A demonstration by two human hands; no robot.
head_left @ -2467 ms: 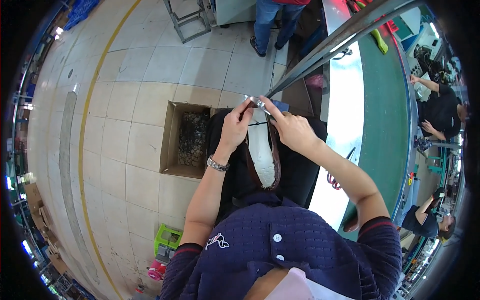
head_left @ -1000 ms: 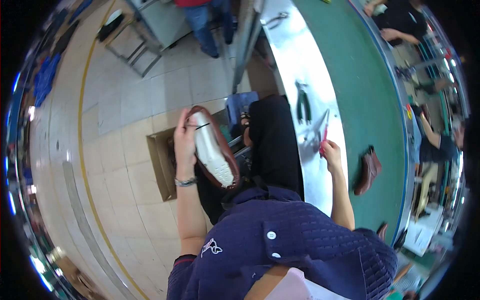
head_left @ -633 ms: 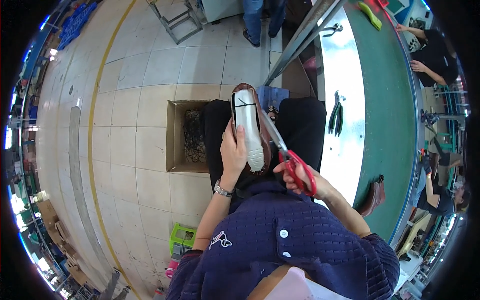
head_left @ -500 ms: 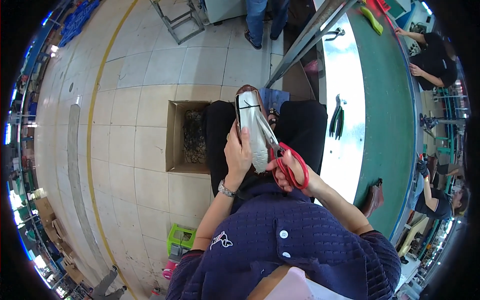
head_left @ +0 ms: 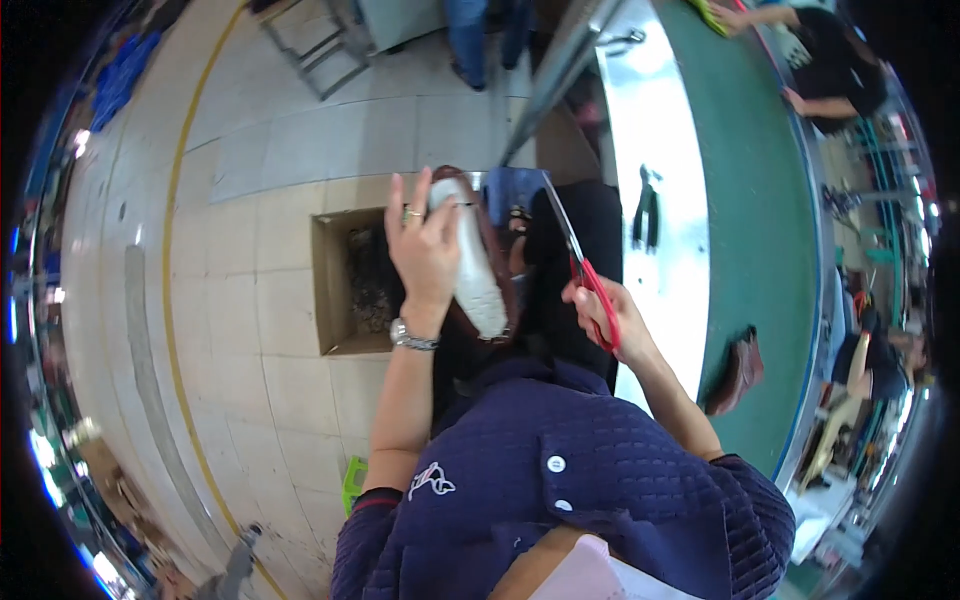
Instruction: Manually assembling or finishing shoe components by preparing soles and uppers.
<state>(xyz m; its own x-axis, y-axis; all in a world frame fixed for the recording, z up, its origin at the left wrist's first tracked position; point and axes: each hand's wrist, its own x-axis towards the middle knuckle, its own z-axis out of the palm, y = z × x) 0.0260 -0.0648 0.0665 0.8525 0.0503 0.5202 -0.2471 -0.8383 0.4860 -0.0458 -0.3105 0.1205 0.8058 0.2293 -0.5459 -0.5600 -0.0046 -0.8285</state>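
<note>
A brown shoe [head_left: 507, 262] with a pale underside [head_left: 475, 275] lies bottom up across my lap, its toe pointing away from me. Over the toe end, my left hand [head_left: 425, 250] pinches with thumb and forefinger at a short black cord [head_left: 464, 204]; the other fingers are raised, and blur hides the exact grip. My right hand [head_left: 612, 315] has its fingers through the handles of red-handled scissors [head_left: 590, 280]. Their blades look closed and point away from me, to the right of the shoe and apart from it.
A cardboard box [head_left: 322, 285] with tangled dark strands stands left of my legs. On the metal ledge [head_left: 665, 110] at right lie black-handled pliers [head_left: 647, 215] and another tool [head_left: 625, 40]. A green belt [head_left: 735, 200] beyond carries a brown shoe [head_left: 737, 375]. Co-workers stand past it.
My left hand has shifted from the shoe's side to the cord at its toe end. The scissors have swung right, off the sole, and their blades have come together. The view has shifted.
</note>
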